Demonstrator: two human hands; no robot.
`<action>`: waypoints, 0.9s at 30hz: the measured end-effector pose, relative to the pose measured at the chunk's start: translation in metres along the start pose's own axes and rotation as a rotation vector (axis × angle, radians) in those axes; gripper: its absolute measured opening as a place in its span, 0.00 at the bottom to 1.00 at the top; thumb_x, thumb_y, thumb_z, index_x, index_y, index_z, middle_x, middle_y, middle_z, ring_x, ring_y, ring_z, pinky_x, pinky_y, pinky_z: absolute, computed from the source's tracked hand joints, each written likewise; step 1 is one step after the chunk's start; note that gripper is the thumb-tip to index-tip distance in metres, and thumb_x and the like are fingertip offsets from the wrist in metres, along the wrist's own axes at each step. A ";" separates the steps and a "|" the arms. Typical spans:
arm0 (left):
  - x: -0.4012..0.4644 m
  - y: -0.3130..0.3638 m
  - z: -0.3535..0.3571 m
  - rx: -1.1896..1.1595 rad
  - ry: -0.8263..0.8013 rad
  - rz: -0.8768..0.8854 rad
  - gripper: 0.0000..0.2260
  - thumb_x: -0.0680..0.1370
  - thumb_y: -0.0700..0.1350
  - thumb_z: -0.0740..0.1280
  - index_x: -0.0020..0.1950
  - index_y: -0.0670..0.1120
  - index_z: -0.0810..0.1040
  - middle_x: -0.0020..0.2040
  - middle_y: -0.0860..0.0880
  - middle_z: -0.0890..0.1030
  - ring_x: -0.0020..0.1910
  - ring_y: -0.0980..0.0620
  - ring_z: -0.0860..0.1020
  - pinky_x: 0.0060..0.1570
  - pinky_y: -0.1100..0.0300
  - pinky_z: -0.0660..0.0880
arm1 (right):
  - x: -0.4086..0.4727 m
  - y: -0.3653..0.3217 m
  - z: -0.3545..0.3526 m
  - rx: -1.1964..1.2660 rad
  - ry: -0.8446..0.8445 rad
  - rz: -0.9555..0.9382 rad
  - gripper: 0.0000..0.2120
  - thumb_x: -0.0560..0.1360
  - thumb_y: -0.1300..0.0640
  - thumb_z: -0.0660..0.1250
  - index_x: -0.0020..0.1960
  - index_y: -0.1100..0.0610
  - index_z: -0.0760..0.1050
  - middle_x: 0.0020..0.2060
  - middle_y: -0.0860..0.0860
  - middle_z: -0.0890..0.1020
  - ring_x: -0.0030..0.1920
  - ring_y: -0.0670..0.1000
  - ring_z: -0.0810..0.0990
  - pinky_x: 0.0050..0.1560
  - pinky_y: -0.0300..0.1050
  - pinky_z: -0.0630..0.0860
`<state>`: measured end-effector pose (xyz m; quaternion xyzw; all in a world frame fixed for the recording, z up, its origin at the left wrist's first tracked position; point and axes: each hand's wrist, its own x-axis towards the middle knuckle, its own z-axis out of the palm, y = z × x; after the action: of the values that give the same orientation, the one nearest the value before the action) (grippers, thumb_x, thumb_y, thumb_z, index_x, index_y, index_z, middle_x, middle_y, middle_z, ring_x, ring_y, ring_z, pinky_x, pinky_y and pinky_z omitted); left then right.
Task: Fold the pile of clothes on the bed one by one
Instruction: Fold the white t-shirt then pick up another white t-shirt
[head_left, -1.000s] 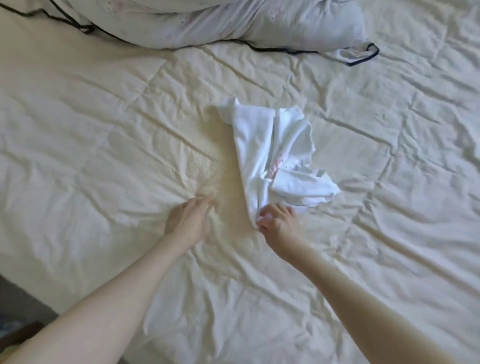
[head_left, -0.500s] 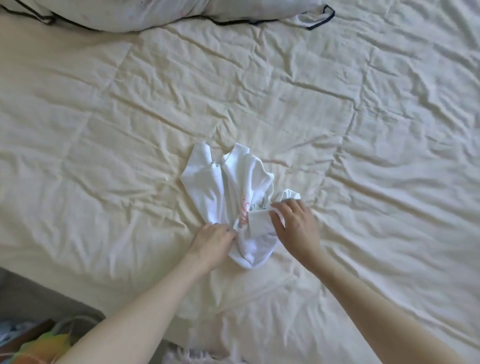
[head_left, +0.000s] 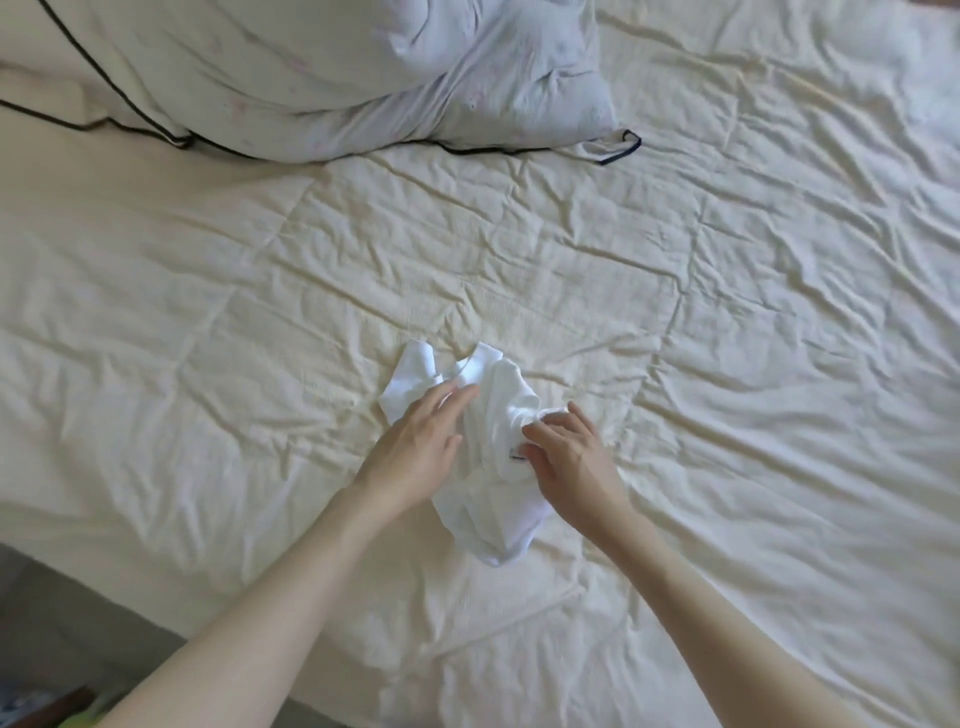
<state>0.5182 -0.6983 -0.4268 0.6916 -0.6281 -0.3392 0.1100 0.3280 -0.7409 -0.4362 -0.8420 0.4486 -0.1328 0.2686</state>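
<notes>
Left hand (head_left: 418, 441) covers the left part of the white garment (head_left: 501, 410); garment type not determinable, bunched. Right hand (head_left: 563, 454) fingertips blurred; grip on the cloth unclear. Small dark mark on the cloth unreadable. Pillow (head_left: 363, 78) cut by the top edge. Colourful items (head_left: 47, 709) at the bottom-left corner cut off, unidentifiable.

Both hands (head_left: 418, 441) outstretched, fingers relaxed.
</notes>
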 end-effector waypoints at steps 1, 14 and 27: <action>-0.002 0.005 -0.013 0.023 0.018 0.042 0.27 0.79 0.37 0.60 0.76 0.51 0.58 0.76 0.52 0.57 0.73 0.53 0.61 0.64 0.57 0.67 | 0.002 -0.012 -0.013 0.002 0.019 -0.070 0.04 0.70 0.67 0.68 0.37 0.62 0.78 0.31 0.53 0.80 0.44 0.57 0.81 0.59 0.58 0.73; -0.103 0.066 -0.187 0.261 0.369 0.404 0.07 0.75 0.44 0.70 0.50 0.42 0.80 0.70 0.47 0.71 0.74 0.47 0.61 0.70 0.52 0.61 | 0.012 -0.176 -0.156 -0.016 0.186 -0.487 0.06 0.71 0.65 0.67 0.43 0.60 0.83 0.32 0.51 0.81 0.35 0.56 0.79 0.39 0.47 0.75; -0.259 0.068 -0.347 0.471 0.930 0.291 0.09 0.64 0.37 0.75 0.33 0.40 0.75 0.41 0.43 0.76 0.40 0.41 0.75 0.44 0.51 0.71 | 0.018 -0.297 -0.237 -0.352 0.418 -0.449 0.07 0.66 0.64 0.75 0.32 0.57 0.80 0.25 0.49 0.78 0.35 0.58 0.76 0.40 0.47 0.64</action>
<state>0.6798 -0.5618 -0.0423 0.6805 -0.6615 0.1713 0.2645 0.4308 -0.7004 -0.0725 -0.9077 0.3136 -0.2786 -0.0144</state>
